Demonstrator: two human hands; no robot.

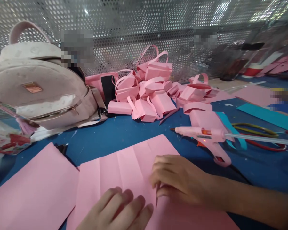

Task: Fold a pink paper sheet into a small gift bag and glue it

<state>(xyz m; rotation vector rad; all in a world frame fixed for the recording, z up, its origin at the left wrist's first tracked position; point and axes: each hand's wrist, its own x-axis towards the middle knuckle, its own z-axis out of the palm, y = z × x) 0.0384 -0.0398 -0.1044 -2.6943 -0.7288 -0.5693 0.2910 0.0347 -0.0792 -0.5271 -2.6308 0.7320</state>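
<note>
Below me lies a large sheet of pink paper (110, 174) with several parallel creases. My right hand (180, 180) comes in from the right and is closed, thumb and fingers pinching a raised fold of this sheet. My left hand (121, 209) is at the bottom, on the same sheet beside the fold. Its fingers are curled and held together against the paper; their tips and the thumb are hidden. Another pink sheet (36, 188) lies to the left. Just beyond my right hand rests a pink hot glue gun (210, 137), with a clear glue stick in its back end.
Small pink paper bags with handles (148, 102) are heaped at the back against a perforated metal panel (124, 25). A pale backpack (45, 86) stands at the left. Blue paper strips (266, 115) and scissors (261, 129) lie at the right on the blue table (96, 137).
</note>
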